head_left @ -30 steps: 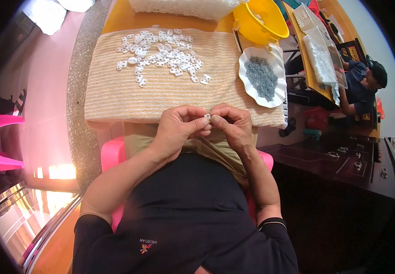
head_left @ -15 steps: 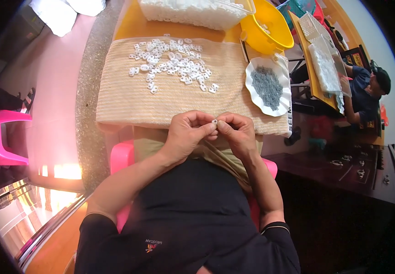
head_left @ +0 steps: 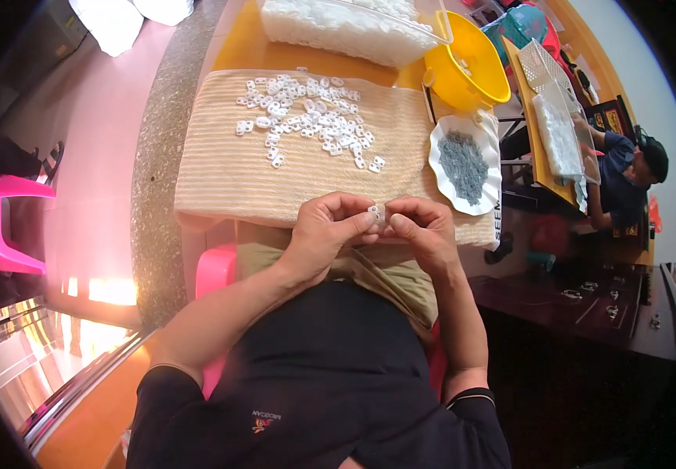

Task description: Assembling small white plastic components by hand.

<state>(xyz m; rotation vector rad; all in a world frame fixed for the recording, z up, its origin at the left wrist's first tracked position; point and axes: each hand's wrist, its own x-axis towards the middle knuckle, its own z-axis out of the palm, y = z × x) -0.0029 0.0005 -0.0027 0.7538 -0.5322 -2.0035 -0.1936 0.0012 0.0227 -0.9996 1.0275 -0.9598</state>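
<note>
Just off the near edge of the towel, my left hand (head_left: 326, 233) pinches a small white plastic piece with holes (head_left: 374, 211) between thumb and fingers. My right hand (head_left: 425, 227) is closed in a pinch right beside that piece; whatever its fingertips hold is too small to make out. Many similar white pieces (head_left: 306, 117) lie loosely heaped on the striped beige towel (head_left: 220, 172). To the right of them sits a white scalloped dish (head_left: 485, 205) holding a pile of tiny grey parts (head_left: 463, 166).
Behind the towel stands a clear bin (head_left: 353, 39) full of white pieces, with a yellow basin (head_left: 471, 78) beside it. At the right, a co-worker (head_left: 627, 168) sits at another table with a clear tray (head_left: 561, 137). A pink stool (head_left: 13, 227) stands at far left.
The white piece has turned in my fingertips and shows more of its face. My right fingertips have shifted slightly right of it. The whole view has shifted a little.
</note>
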